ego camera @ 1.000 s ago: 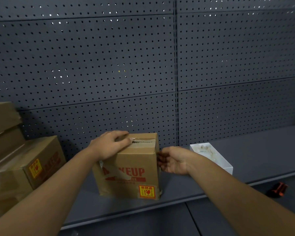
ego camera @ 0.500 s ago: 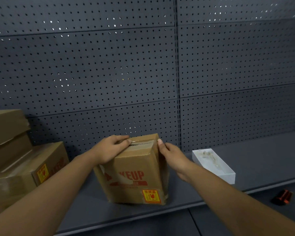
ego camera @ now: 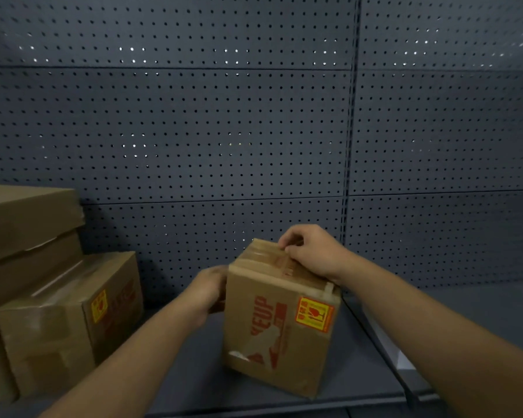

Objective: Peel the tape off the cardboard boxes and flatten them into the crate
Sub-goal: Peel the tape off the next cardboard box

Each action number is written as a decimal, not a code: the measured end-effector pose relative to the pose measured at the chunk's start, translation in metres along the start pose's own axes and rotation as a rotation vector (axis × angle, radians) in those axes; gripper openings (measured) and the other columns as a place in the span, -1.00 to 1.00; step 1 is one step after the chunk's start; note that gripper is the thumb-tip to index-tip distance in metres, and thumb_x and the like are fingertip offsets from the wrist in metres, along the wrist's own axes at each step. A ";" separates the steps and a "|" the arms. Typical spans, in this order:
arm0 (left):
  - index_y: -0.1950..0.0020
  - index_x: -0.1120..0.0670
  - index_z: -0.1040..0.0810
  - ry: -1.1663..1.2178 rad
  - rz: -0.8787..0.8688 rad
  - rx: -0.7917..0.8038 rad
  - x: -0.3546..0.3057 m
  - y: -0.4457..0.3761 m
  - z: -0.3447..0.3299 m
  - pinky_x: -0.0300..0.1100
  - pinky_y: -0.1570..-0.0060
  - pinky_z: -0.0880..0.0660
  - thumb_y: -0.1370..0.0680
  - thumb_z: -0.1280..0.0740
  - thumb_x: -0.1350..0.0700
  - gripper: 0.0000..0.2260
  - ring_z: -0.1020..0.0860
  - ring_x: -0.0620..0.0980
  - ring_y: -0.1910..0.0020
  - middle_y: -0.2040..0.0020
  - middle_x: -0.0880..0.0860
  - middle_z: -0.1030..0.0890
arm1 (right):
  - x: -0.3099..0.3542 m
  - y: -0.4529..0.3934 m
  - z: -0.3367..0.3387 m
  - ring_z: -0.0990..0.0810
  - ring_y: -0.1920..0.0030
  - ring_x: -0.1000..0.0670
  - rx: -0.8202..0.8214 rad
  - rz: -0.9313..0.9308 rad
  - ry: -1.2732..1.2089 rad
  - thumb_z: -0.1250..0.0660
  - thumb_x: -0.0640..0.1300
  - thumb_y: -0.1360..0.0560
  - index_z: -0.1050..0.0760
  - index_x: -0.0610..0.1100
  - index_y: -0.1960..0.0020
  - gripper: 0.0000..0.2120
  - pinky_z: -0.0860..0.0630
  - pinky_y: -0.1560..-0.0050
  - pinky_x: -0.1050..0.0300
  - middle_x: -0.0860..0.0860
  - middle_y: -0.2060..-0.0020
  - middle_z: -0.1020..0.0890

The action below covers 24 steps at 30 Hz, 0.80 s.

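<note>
Small cardboard box (ego camera: 280, 321) stood tilted on dark shelf (ego camera: 194, 372), printing turned sideways. Right hand (ego camera: 311, 251) pinched at tape (ego camera: 277, 262) on box top. Left hand (ego camera: 207, 289), blurred, held box's left side; grip unclear. Stacked cardboard boxes (ego camera: 58, 297) stood well apart at left; perforated back panel (ego camera: 194, 131) behind.

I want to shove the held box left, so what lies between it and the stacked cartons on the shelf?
In the head view, only the left hand and its forearm lie between the held box and the stacked cartons; beneath them the shelf is bare.
</note>
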<state>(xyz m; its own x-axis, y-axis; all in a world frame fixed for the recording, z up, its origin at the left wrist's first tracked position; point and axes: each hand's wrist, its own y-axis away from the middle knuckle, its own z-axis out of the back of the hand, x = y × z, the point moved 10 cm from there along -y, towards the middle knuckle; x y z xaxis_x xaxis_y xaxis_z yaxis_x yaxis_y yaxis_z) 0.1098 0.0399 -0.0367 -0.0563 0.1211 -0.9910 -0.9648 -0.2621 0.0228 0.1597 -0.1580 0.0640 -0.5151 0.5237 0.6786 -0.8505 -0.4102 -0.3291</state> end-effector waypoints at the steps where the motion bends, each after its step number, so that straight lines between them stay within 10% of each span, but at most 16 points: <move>1: -0.18 0.07 -0.67 0.116 0.044 0.015 -0.005 0.000 -0.002 0.10 -0.01 -0.64 -0.69 -0.26 -0.13 -0.67 -0.69 0.15 0.02 0.04 0.15 -0.73 | 0.000 -0.002 -0.002 -0.60 -0.01 0.00 -0.004 0.000 0.024 -0.29 -0.25 -0.64 -0.63 -0.09 -0.04 -0.84 -0.56 0.04 0.12 0.01 0.00 -0.64; 5: -0.32 -0.06 -0.60 0.125 -0.012 0.183 -0.043 0.002 -0.021 0.03 -0.13 -0.57 -0.59 -0.28 -0.33 -0.54 -0.64 0.08 -0.19 -0.23 0.01 -0.66 | -0.005 -0.010 -0.005 -0.62 0.03 0.02 -0.024 -0.042 0.023 -0.30 -0.31 -0.61 -0.67 -0.09 0.05 -0.78 -0.53 0.15 0.18 0.03 0.08 -0.66; 12: -0.44 -0.15 -0.55 -0.530 -0.404 0.054 -0.066 0.000 -0.019 -0.17 -0.20 -0.48 -0.67 -0.27 -0.07 -0.67 -0.55 -0.13 -0.25 -0.31 -0.13 -0.59 | 0.000 -0.017 -0.017 -0.62 0.03 0.03 -0.005 -0.055 0.053 -0.22 -0.40 -0.54 -0.71 -0.07 0.08 -0.65 -0.63 0.08 0.10 0.00 0.08 -0.68; 24: -0.42 -0.19 -0.53 -0.532 -0.413 0.095 -0.052 -0.005 -0.012 -0.27 -0.16 -0.44 -0.73 -0.07 0.05 -0.64 -0.52 -0.18 -0.24 -0.33 -0.17 -0.57 | 0.003 -0.014 -0.022 -0.68 0.11 0.03 -0.014 -0.047 0.029 -0.20 -0.44 -0.52 -0.73 -0.02 0.20 -0.56 -0.65 0.19 0.18 -0.02 0.14 -0.71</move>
<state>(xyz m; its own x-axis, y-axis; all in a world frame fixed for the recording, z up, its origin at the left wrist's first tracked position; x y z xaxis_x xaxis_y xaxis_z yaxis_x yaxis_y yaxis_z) 0.1211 0.0240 0.0135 0.2268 0.6538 -0.7219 -0.9512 -0.0104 -0.3083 0.1675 -0.1342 0.0563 -0.4769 0.5641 0.6741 -0.8754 -0.3743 -0.3060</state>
